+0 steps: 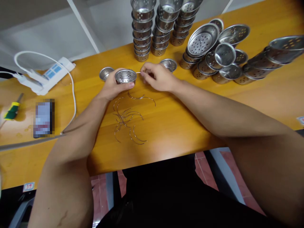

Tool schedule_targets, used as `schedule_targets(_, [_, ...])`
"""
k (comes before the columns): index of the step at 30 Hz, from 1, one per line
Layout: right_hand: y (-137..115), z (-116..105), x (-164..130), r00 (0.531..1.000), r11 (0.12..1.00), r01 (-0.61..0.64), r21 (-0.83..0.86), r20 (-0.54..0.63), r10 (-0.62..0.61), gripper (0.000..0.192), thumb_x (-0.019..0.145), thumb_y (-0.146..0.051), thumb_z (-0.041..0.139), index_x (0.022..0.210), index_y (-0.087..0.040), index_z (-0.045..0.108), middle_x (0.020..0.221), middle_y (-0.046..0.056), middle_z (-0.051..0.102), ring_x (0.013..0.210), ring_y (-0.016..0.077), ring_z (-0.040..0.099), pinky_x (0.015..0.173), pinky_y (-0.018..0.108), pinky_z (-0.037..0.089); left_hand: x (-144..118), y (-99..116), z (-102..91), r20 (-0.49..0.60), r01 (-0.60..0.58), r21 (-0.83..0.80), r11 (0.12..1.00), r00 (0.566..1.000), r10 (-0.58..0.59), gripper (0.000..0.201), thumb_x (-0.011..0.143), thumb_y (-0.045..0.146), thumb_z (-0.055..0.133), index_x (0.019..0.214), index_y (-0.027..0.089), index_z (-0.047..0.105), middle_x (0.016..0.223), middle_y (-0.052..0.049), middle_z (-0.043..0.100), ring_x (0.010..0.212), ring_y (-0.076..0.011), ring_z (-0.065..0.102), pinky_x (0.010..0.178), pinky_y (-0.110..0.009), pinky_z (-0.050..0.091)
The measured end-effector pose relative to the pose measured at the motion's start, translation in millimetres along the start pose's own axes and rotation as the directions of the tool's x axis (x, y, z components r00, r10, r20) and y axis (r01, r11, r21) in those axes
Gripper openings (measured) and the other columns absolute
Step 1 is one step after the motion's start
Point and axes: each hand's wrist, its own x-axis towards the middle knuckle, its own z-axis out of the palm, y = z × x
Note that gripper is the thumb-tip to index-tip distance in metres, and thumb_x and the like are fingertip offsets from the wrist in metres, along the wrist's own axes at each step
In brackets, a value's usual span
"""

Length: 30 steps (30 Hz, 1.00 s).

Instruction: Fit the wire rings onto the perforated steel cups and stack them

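Note:
My left hand (113,85) is closed round a small perforated metal cup (125,76), its open top facing up and toward me. Just to the right, my right hand (155,76) pinches a thin metal wire (138,72) whose other end meets the cup's rim; whether it passes through a hole I cannot tell. Below both hands, several loose curved wires (122,118) lie scattered on the wooden table (166,133). One perforated cup (105,73) stands behind my left hand, and another cup (169,65) sits behind my right hand.
Tall stacks of perforated cups (142,34) stand at the back. More cups (203,39) are piled and leaning at the right. On the left are a white power strip (52,76) with cables, a phone (43,118) and a green-and-yellow screwdriver (12,110).

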Motion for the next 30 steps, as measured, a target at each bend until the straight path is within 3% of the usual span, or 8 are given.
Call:
schedule_targets(6, [-3, 0, 3, 0.999, 0.999, 0.043, -0.008, -0.019, -0.043, 0.036, 0.122, -0.062, 0.077, 0.112, -0.028, 0.08, 0.115, 0.012, 0.082, 0.106, 0.0333, 0.076, 0.106, 0.054, 0.069, -1, 30, 8.2, 0.078, -0.028, -0.015, 0.999, 0.997, 0.03, 0.101, 0.048, 0.078, 0.13, 0.125, 0.025, 0.091, 0.118, -0.01, 0.088, 0.11, -0.0378, 0.087, 0.101, -0.056, 0.074])
schedule_targets(10, [-3, -3, 5, 0.999, 0.999, 0.03, 0.022, -0.02, -0.03, 0.032, 0.119, -0.059, 0.082, 0.111, -0.028, 0.082, 0.117, 0.012, 0.08, 0.104, 0.0321, 0.076, 0.102, 0.053, 0.071, -1, 37, 8.4, 0.087, -0.013, 0.045, 0.999, 0.996, 0.009, 0.104, 0.051, 0.084, 0.128, 0.127, 0.023, 0.089, 0.125, -0.013, 0.089, 0.118, -0.0412, 0.087, 0.107, -0.06, 0.075])
schedule_targets(17, [-4, 2, 10, 0.999, 0.988, -0.046, 0.147, -0.017, 0.049, 0.026, 0.11, -0.051, 0.095, 0.105, -0.029, 0.081, 0.099, 0.006, 0.078, 0.088, 0.0257, 0.071, 0.085, 0.044, 0.07, 9, 21, 5.6, 0.136, -0.068, 0.155, 0.986, 0.99, 0.047, 0.124, 0.03, 0.092, 0.127, 0.131, 0.032, 0.085, 0.13, -0.007, 0.09, 0.121, -0.0444, 0.085, 0.114, -0.079, 0.074])
schedule_targets(22, [1, 6, 13, 0.992, 0.942, -0.123, 0.313, 0.02, 0.123, 0.031, 0.096, -0.04, 0.104, 0.1, -0.029, 0.075, 0.087, 0.002, 0.075, 0.075, 0.0213, 0.067, 0.068, 0.038, 0.065, 7, 16, 8.9, 0.126, -0.074, 0.142, 0.987, 0.99, 0.056, 0.124, 0.038, 0.09, 0.127, 0.136, 0.029, 0.083, 0.137, -0.013, 0.089, 0.127, -0.0473, 0.084, 0.117, -0.082, 0.072])
schedule_targets(26, [11, 7, 15, 0.99, 0.922, -0.136, 0.362, 0.026, 0.136, 0.042, 0.093, -0.054, 0.106, 0.101, -0.03, 0.073, 0.072, -0.002, 0.067, 0.063, 0.0212, 0.062, 0.062, 0.042, 0.059, 4, 21, 14.6, 0.02, -0.038, 0.147, 0.988, 0.999, 0.035, 0.127, 0.041, 0.099, 0.122, 0.135, 0.026, 0.078, 0.146, -0.018, 0.085, 0.147, -0.0526, 0.08, 0.127, -0.078, 0.068])
schedule_targets(30, [27, 8, 20, 0.992, 0.942, -0.083, 0.324, -0.063, 0.109, 0.054, 0.096, -0.079, 0.099, 0.099, -0.032, 0.072, 0.065, -0.003, 0.057, 0.065, 0.022, 0.056, 0.066, 0.046, 0.052, 8, 17, 15.7, -0.043, -0.04, 0.13, 0.991, 0.998, 0.046, 0.134, 0.036, 0.101, 0.122, 0.138, 0.027, 0.075, 0.148, -0.017, 0.085, 0.146, -0.0496, 0.081, 0.127, -0.069, 0.07])
